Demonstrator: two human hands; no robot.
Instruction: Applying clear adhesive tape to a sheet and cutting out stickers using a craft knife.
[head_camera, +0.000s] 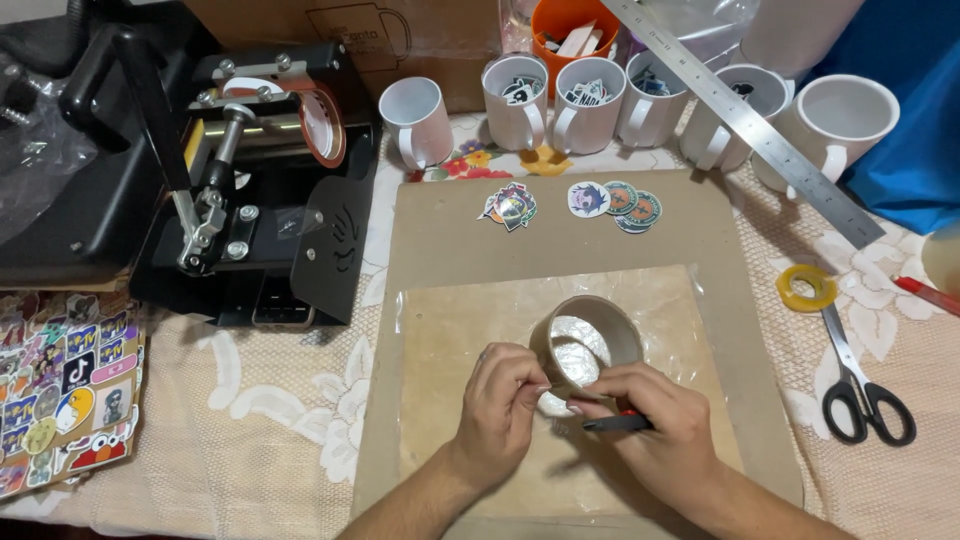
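We see our left hand (503, 397) pinched at the fingertips on the near rim of a wide roll of clear tape (586, 342), as if it holds the loose end of the tape there; the thing between the fingers is too thin to see well. Our right hand (652, 420) is closed around a small dark cutter with a red part (617, 423), and its fingertips also touch the near side of the roll. The roll stands just ahead of both hands, between them, with its hole facing up toward us, so its axis is almost upright. Both hands are equally near to it, the left one slightly more to the rim.

Under the hands lies a clear plastic sheet (440, 330) on a brown board (440, 215), which rests on the surface with a lace cloth (270, 400). Ahead of the hands, well apart, some round stickers (612, 200) lie on the board, and farther a row of white mugs (585, 100). To the right of the right hand are scissors (860, 385), a small yellow tape roll (806, 287) and a long metal ruler (750, 120). To the left of the left hand there is open cloth, then a black mug press (250, 180) and a sticker sheet (65, 395).
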